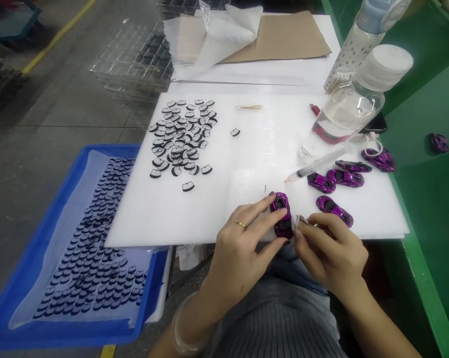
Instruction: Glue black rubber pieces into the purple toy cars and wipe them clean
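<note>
My left hand (246,243) holds a shiny purple toy car (283,214) at the front edge of the white board, thumb at its near end and fingertips along its top and far end. Pinched in my right hand (332,243) is a small whitish piece, perhaps cloth or tissue (298,222), pressed against the car's right side. Most of that piece is hidden by my fingers. Just right of my hands lie more purple toy cars (335,211), and a clear syringe (317,163) with an orange tip points toward the held car.
Many small black-rimmed clear pieces (183,139) lie loose on the white board (142,214). A blue tray (71,194) at left holds rows of similar pieces. A clear bottle (358,99), a dotted bottle (354,49), thin sticks (249,107) and cardboard (284,37) stand or lie farther back.
</note>
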The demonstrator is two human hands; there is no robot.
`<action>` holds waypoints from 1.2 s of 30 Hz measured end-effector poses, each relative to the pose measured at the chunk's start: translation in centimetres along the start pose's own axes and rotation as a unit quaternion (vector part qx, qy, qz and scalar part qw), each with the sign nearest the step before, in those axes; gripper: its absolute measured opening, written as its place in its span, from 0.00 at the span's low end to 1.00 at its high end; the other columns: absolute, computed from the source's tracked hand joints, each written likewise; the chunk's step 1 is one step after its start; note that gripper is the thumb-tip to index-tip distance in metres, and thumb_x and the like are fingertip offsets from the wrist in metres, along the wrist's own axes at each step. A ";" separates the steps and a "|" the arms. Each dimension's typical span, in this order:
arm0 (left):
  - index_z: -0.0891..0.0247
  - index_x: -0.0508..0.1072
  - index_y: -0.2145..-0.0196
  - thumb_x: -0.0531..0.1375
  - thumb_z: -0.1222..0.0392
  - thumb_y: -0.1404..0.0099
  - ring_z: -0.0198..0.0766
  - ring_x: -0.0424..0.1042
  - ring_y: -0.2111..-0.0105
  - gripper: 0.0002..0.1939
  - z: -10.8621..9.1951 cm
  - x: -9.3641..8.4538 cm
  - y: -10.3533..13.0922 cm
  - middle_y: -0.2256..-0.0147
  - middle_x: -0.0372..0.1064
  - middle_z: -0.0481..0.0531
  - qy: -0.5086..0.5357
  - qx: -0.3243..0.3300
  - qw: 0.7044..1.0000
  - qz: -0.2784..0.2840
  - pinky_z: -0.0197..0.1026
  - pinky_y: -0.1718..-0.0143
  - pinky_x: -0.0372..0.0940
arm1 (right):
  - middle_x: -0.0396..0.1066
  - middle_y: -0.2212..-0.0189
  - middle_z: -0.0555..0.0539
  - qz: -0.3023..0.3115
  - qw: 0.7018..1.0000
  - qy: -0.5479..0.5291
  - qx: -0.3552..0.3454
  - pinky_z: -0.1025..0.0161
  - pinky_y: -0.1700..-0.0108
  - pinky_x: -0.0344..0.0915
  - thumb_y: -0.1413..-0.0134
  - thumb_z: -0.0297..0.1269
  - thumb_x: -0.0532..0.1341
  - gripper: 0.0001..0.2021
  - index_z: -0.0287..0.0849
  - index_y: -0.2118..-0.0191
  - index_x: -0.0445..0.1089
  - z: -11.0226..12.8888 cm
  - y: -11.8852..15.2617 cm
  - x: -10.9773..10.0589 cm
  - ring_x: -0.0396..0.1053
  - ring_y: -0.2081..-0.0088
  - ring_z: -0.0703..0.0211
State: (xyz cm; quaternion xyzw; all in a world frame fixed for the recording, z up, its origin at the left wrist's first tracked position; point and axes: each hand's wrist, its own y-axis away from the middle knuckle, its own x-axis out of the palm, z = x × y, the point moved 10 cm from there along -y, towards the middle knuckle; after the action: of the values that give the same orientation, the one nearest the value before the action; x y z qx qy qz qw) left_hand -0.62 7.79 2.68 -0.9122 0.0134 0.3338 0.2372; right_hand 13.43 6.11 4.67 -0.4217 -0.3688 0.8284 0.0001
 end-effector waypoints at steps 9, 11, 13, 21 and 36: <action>0.65 0.77 0.52 0.68 0.65 0.36 0.46 0.76 0.50 0.14 -1.1 -0.4 1.0 0.46 0.73 0.64 -0.008 0.077 0.996 -0.052 0.46 0.50 0.77 | 0.78 0.60 0.41 -0.114 0.972 0.185 0.091 0.52 0.60 0.70 0.41 0.34 0.65 0.10 0.41 0.54 0.73 -7.8 -2.7 -3.7 0.74 0.61 0.47; 0.63 0.74 0.46 0.69 0.56 0.35 0.46 0.76 0.48 0.21 -0.4 -0.6 1.1 0.45 0.72 0.62 0.007 0.047 0.998 -0.042 0.46 0.47 0.76 | 0.76 0.61 0.40 -0.113 0.969 0.179 0.130 0.51 0.58 0.71 0.40 0.37 0.64 0.12 0.40 0.52 0.70 -6.6 -2.2 -2.7 0.74 0.60 0.47; 0.62 0.69 0.40 0.66 0.49 0.33 0.47 0.76 0.47 0.28 0.3 -1.0 1.2 0.44 0.72 0.61 0.014 0.014 0.999 -0.037 0.46 0.45 0.75 | 0.75 0.65 0.43 -0.094 0.977 0.120 0.149 0.55 0.63 0.71 0.38 0.41 0.63 0.15 0.40 0.49 0.67 -3.7 -1.7 -0.8 0.74 0.65 0.51; 0.58 0.72 0.45 0.58 0.51 0.27 0.50 0.75 0.52 0.16 0.9 0.0 0.9 0.48 0.73 0.57 -0.092 0.035 0.994 0.044 0.52 0.51 0.74 | 0.77 0.56 0.45 -0.058 0.944 0.144 0.291 0.55 0.55 0.72 0.42 0.44 0.61 0.21 0.45 0.44 0.65 -10.0 3.4 -4.8 0.76 0.59 0.53; 0.63 0.74 0.48 0.58 0.58 0.27 0.47 0.72 0.55 0.13 -0.8 1.0 0.0 0.52 0.74 0.57 -0.120 0.134 0.983 0.022 0.47 0.55 0.70 | 0.72 0.53 0.43 -0.133 0.904 0.245 0.324 0.55 0.55 0.74 0.33 0.44 0.62 0.16 0.38 0.48 0.70 -36.0 2.3 -16.9 0.73 0.56 0.57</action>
State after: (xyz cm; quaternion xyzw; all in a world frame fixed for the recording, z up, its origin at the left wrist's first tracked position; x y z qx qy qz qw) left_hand 0.67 7.57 2.59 -0.8250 0.0496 0.4414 0.3494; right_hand 50.22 21.21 1.71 -0.5347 -0.1210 0.7652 0.3375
